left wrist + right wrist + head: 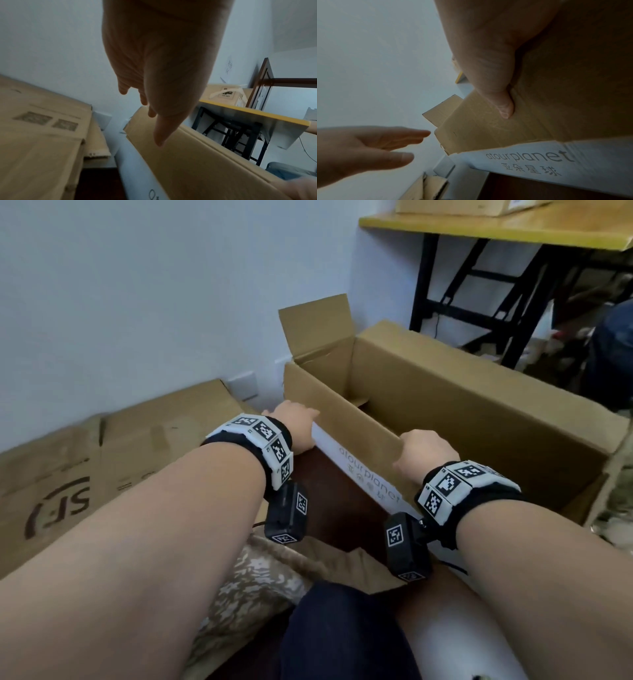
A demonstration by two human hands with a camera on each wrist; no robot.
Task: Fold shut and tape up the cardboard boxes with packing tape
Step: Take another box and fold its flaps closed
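Note:
A large open cardboard box (pixel 479 405) stands in front of me, brown inside and white outside. Its near long flap (pixel 356 433) is raised, and the white face printed "atourplanet" (pixel 539 162) is turned towards me. My right hand (pixel 424 453) grips the flap's top edge, with the thumb (pixel 503 105) pressed on the brown inner face. My left hand (pixel 294 419) is at the flap's left end with its fingers (pixel 385 146) straight. Whether it touches the cardboard (pixel 197 155) I cannot tell. The short end flap (pixel 318 326) stands upright by the wall.
Flattened cardboard marked "SF" (pixel 102 467) lies to the left against the wall. A yellow-topped table (pixel 513 231) on black legs stands behind the box and carries another carton (pixel 462 207). Camouflage fabric (pixel 260 583) and my knee (pixel 342 628) are below my arms.

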